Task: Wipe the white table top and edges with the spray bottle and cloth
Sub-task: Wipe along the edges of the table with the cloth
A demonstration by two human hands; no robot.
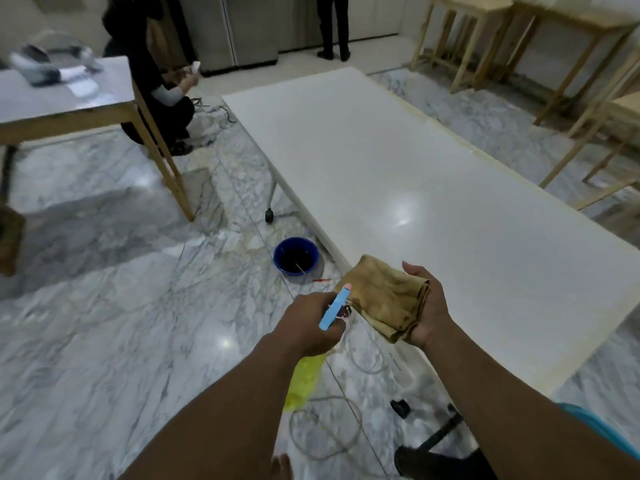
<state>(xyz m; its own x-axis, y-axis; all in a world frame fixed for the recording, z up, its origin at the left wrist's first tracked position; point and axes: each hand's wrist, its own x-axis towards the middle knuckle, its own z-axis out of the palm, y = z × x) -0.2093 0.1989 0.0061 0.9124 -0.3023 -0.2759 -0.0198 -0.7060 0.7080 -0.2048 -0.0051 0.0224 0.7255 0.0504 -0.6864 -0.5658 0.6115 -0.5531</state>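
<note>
Left hand (311, 323) has its fingers wrapped round the bottle (336, 307), nozzle aimed at the cloth (384, 296). The right hand (429, 306) cradles that cloth, folded, with fingers curled round it, above the tabletop (415, 161) edge, probably to dampen it before wiping.

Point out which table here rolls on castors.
The long white table in the middle: a black castor shows under its metal leg. The grey-topped table and the bare wooden ones stand on plain wooden legs.
</note>
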